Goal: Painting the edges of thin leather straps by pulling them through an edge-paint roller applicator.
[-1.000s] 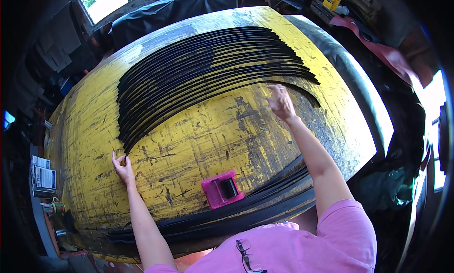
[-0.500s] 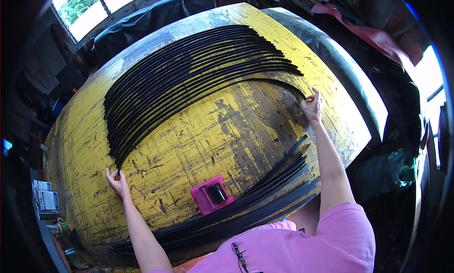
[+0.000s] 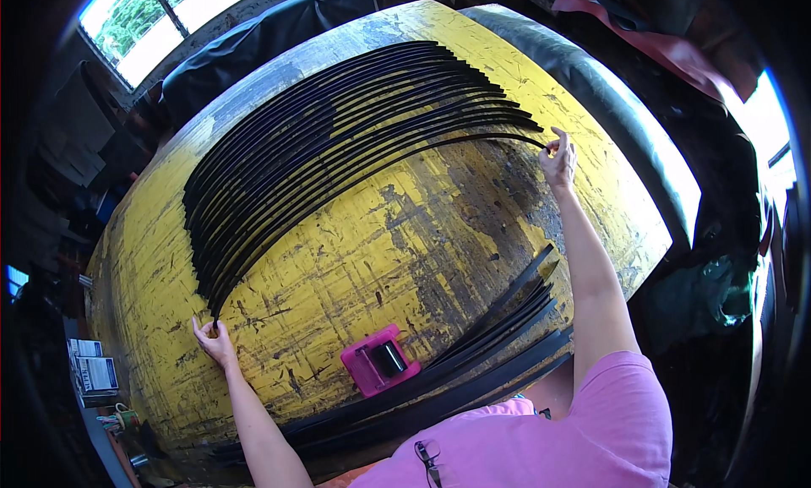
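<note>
A scratched yellow tabletop [image 3: 312,294] carries several long black strips [image 3: 346,108] laid side by side in a curving sheet. My left hand [image 3: 216,343] pinches the lower left end of the nearest strip [image 3: 405,152]. My right hand [image 3: 559,158] pinches that strip's other end at the right, just below the rest of the rows. A pink tray with a dark roller [image 3: 380,360] sits between my forearms. Beside it, loose black strips [image 3: 498,336] lie along the near edge.
A rolled dark sheet [image 3: 591,91] lies along the table's right side. Dark covered material [image 3: 253,44] lies beyond the back edge, below a window. Red material [image 3: 650,40] hangs at the back right. Packs of printed cards [image 3: 93,370] sit by the left edge.
My right hand first moved right and took hold of the strip's end, then moved up toward the other rows, straightening the strip. My left hand keeps its pinch at the other end.
</note>
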### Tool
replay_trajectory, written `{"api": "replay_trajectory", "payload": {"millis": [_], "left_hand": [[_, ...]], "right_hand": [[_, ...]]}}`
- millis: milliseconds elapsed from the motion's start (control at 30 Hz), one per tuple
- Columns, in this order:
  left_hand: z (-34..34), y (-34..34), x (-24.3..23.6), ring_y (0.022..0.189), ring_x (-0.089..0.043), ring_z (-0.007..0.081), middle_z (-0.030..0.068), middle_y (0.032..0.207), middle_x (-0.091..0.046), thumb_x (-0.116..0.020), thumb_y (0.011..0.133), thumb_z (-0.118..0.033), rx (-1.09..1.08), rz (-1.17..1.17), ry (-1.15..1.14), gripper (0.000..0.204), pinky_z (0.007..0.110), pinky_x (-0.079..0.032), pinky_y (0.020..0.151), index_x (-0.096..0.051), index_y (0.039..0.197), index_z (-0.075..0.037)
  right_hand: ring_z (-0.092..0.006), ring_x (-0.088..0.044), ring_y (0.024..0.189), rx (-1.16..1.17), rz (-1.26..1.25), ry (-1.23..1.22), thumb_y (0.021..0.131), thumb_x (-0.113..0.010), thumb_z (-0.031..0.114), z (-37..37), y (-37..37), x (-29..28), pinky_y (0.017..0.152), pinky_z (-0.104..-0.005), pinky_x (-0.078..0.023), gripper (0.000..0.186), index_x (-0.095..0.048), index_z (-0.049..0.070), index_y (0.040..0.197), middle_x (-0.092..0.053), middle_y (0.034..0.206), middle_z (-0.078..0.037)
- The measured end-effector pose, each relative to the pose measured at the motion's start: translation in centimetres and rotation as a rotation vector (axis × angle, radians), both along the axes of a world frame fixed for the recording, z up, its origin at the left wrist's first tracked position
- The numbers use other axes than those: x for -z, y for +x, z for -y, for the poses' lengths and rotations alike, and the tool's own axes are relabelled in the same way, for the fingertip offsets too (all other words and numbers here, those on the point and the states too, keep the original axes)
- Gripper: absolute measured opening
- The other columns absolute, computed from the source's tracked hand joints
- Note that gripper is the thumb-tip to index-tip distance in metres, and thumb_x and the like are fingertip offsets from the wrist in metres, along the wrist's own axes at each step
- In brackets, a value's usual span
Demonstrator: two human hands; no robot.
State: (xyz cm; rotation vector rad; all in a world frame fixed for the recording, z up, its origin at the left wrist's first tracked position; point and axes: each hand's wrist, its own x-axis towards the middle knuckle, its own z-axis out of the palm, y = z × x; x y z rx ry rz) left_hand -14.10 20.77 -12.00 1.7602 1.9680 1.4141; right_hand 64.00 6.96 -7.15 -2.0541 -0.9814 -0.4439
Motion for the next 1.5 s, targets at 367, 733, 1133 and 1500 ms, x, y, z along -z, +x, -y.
{"api": "replay_trajectory", "payload": {"millis": [367,733,1133,1500], "left_hand": [[0.2,0.3,-0.4,0.074,-0.052,0.0158,0.0057,0.085,-0.056,-0.064,0.076,-0.008,0.003,0.049,-0.022,0.066,0.030,-0.044,0.071,-0.036,0.136,-0.011],[0.3,0.5,-0.7,0.073,-0.051,0.0138,0.0050,0.085,-0.055,-0.062,0.078,-0.005,0.028,0.063,-0.024,0.066,0.028,-0.043,0.070,-0.032,0.137,-0.010],[0.3,0.6,-0.7,0.074,-0.051,0.0149,0.0049,0.084,-0.055,-0.064,0.077,-0.006,0.012,0.024,-0.015,0.068,0.029,-0.043,0.071,-0.032,0.137,-0.008],[1.5,0.9,-0.3,0.102,-0.047,0.0265,0.0142,0.109,-0.051,-0.070,0.078,-0.023,-0.039,-0.116,-0.026,0.075,0.038,-0.035,0.092,-0.028,0.137,-0.004]], "right_hand": [[-0.0245,-0.054,0.086,-0.080,0.050,-0.013,0.067,-0.059,0.006,-3.0,3.7,0.5,0.080,-0.0402,-0.040,0.049,-0.050,0.014,0.114,-0.059,0.078,-0.003],[-0.0245,-0.052,0.090,0.042,-0.037,-0.092,0.070,-0.064,0.015,-2.7,4.2,1.8,0.083,-0.0406,-0.038,0.047,-0.050,0.013,0.114,-0.061,0.081,-0.003],[-0.0266,-0.050,0.092,0.138,-0.070,-0.051,0.072,-0.069,0.023,-2.2,3.1,2.3,0.084,-0.0402,-0.038,0.050,-0.049,0.006,0.115,-0.057,0.089,-0.009],[-0.0350,-0.037,0.123,-0.087,0.227,-0.575,0.090,-0.046,0.041,5.2,-5.6,1.0,0.104,-0.0424,-0.028,0.055,-0.043,0.000,0.128,-0.042,0.131,-0.021]]}}
